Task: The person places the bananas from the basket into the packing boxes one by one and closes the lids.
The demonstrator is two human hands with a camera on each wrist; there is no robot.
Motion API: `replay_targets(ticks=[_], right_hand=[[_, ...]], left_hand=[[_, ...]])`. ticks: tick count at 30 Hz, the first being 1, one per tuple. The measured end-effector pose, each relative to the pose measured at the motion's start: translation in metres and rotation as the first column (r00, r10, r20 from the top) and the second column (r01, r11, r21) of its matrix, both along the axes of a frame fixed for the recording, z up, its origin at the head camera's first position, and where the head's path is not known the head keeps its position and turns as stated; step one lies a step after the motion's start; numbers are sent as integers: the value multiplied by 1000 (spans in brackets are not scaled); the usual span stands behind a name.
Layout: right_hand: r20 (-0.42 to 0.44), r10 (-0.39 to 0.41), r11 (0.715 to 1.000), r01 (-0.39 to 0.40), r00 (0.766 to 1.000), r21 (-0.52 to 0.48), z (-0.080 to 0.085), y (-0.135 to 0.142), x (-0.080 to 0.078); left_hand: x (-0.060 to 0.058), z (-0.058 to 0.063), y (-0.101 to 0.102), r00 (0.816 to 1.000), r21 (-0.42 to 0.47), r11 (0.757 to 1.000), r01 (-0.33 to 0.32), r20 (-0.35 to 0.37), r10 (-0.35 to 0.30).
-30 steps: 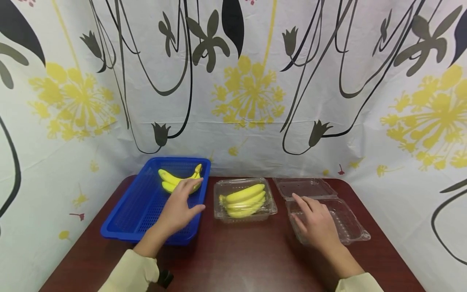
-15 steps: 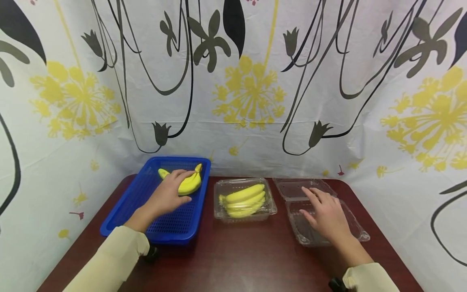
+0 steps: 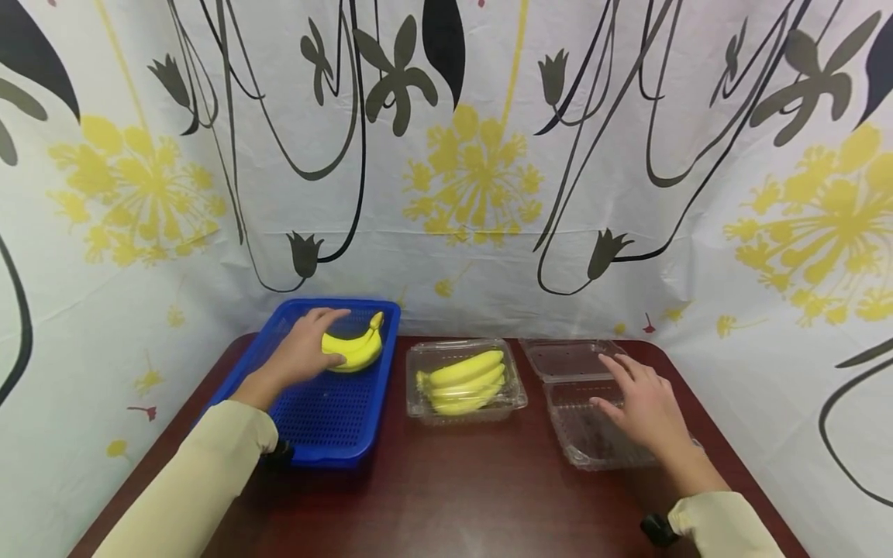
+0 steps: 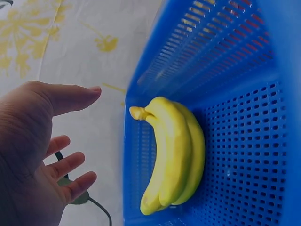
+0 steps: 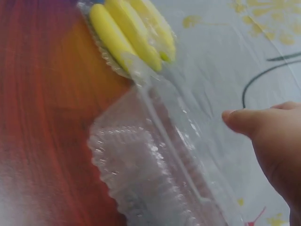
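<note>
while the bananas (image 3: 357, 354) lie in the blue basket (image 3: 335, 455), left of centre, the left hand (image 3: 301, 353) is near them, fingers spread, gripping nothing | right hand (image 3: 645, 403), lower right: fingers parted, empty, near clear box (image 3: 582, 434) | apparently reaching; next calls for curling left fingers round the bunch

Pale yellow sleeves (image 3: 184, 480), black wrist pieces (image 3: 658, 530), bare hands (image 3: 298, 353)

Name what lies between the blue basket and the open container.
A clear container holding bananas sits between the blue basket and the open container, as the head view shows.
</note>
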State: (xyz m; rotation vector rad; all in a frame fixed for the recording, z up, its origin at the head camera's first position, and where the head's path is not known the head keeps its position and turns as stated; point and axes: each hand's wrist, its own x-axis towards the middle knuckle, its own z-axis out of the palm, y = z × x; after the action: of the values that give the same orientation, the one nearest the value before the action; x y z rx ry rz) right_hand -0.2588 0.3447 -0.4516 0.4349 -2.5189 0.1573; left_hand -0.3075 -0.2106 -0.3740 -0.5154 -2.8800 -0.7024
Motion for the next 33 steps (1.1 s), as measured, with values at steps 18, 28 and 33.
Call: replay_targets(ticks=[18, 28, 33], right_hand=[[218, -115, 984, 140, 969, -106, -7, 35, -1], [347, -125, 960, 202, 930, -196, -17, 46, -2], [429, -138, 949, 243, 893, -200, -22, 50, -2]], left_hand=[[-32, -17, -1, 992, 96, 993, -64, 117, 52], [-47, -32, -10, 968, 156, 976, -153, 224, 115], [-49, -38, -12, 953, 166, 969, -182, 272, 132]])
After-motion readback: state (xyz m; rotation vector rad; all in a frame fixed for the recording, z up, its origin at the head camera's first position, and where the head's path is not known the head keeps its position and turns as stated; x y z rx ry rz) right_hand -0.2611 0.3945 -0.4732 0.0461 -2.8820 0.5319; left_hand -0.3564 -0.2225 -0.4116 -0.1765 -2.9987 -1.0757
